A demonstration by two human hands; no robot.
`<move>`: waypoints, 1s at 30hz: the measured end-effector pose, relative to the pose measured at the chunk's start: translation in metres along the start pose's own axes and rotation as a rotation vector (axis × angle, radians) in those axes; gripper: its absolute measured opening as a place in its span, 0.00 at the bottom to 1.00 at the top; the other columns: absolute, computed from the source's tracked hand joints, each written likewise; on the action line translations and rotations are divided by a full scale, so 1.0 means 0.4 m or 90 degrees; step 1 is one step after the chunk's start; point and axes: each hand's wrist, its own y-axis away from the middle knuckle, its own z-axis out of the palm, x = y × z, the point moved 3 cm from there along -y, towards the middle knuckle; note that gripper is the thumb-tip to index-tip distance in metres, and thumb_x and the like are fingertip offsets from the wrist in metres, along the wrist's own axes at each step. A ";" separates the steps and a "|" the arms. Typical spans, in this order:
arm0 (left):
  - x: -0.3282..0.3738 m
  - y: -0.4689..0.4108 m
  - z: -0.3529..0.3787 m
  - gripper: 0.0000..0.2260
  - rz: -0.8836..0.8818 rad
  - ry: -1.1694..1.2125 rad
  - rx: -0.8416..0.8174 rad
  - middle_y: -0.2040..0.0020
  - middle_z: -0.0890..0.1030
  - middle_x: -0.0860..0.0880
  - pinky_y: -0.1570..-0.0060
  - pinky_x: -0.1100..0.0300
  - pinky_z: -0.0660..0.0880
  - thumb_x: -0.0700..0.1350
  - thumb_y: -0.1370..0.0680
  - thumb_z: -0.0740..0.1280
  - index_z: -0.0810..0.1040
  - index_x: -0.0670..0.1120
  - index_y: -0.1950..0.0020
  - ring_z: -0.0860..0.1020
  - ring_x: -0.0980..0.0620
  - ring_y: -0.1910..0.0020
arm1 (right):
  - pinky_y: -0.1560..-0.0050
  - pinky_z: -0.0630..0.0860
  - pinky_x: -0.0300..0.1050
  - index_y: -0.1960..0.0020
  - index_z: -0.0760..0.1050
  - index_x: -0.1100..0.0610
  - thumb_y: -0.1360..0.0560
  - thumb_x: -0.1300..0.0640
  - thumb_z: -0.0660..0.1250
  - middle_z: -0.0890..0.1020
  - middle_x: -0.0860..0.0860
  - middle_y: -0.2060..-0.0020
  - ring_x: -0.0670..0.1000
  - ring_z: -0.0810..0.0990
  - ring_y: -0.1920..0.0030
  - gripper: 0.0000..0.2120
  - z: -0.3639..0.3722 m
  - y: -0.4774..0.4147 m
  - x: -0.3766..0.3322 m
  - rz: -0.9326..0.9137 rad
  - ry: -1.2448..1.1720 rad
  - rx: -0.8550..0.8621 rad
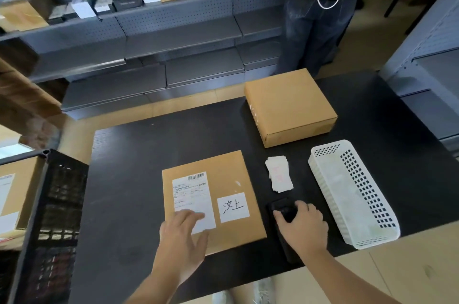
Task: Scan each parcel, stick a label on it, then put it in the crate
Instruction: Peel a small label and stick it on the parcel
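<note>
Your left hand [181, 231] lays spread fingers on the flat parcel [223, 179] on the table [149, 142], your right hand [303, 225] curls round the scanner [282, 208]; the parcel seems stiff and light, so grip its side edges.

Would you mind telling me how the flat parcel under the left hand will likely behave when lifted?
The parcel looks thin and wide, so probably stiff and fairly light. Its smooth cardboard may slide easily on the dark table. Lifted by the left hand alone, it might tilt.
</note>
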 end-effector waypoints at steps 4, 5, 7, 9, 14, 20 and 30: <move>0.229 -0.206 0.067 0.11 0.115 0.026 -0.095 0.43 0.78 0.56 0.41 0.63 0.67 0.52 0.19 0.66 0.80 0.52 0.38 0.73 0.55 0.41 | 0.52 0.75 0.37 0.34 0.76 0.55 0.19 0.46 0.67 0.80 0.50 0.44 0.47 0.79 0.48 0.18 -0.027 -0.061 -0.005 0.023 -0.236 -0.021; 0.279 -0.259 0.100 0.12 0.140 0.022 -0.125 0.44 0.78 0.55 0.41 0.62 0.70 0.51 0.19 0.66 0.80 0.51 0.38 0.74 0.55 0.42 | 0.56 0.72 0.34 0.36 0.77 0.54 0.19 0.48 0.68 0.80 0.50 0.45 0.46 0.78 0.52 0.15 -0.032 -0.079 -0.007 0.032 -0.257 -0.021; 0.363 -0.353 0.169 0.12 0.188 -0.032 -0.182 0.46 0.78 0.51 0.44 0.57 0.75 0.50 0.19 0.66 0.80 0.49 0.38 0.76 0.51 0.44 | 0.58 0.70 0.31 0.39 0.79 0.55 0.19 0.50 0.69 0.82 0.49 0.48 0.43 0.78 0.56 0.12 -0.035 -0.114 -0.006 0.048 -0.285 -0.011; 0.412 -0.426 0.232 0.13 0.200 -0.122 -0.245 0.43 0.77 0.48 0.42 0.53 0.75 0.49 0.18 0.65 0.78 0.47 0.35 0.75 0.47 0.41 | 0.55 0.72 0.34 0.40 0.79 0.56 0.20 0.50 0.69 0.82 0.49 0.51 0.44 0.78 0.56 0.12 -0.024 -0.144 0.000 0.067 -0.305 -0.009; 0.410 -0.507 0.338 0.17 0.189 -0.282 -0.275 0.39 0.75 0.47 0.42 0.51 0.71 0.51 0.19 0.66 0.72 0.47 0.31 0.73 0.46 0.38 | 0.52 0.79 0.42 0.40 0.78 0.53 0.23 0.43 0.72 0.80 0.47 0.50 0.46 0.80 0.53 0.17 0.028 -0.188 0.013 0.105 -0.325 -0.039; 0.392 -0.524 0.377 0.19 0.137 -0.251 -0.250 0.38 0.75 0.50 0.39 0.49 0.67 0.52 0.20 0.67 0.71 0.50 0.29 0.73 0.48 0.38 | 0.56 0.75 0.37 0.42 0.78 0.54 0.21 0.47 0.71 0.80 0.47 0.53 0.45 0.80 0.56 0.13 0.054 -0.209 0.029 0.137 -0.355 -0.064; 0.385 -0.532 0.363 0.04 0.070 -0.151 -0.201 0.47 0.76 0.52 0.44 0.51 0.67 0.50 0.19 0.67 0.77 0.51 0.46 0.74 0.50 0.45 | 0.64 0.68 0.30 0.45 0.78 0.52 0.19 0.50 0.68 0.80 0.45 0.56 0.41 0.78 0.59 0.07 0.039 -0.222 0.024 0.123 -0.363 -0.045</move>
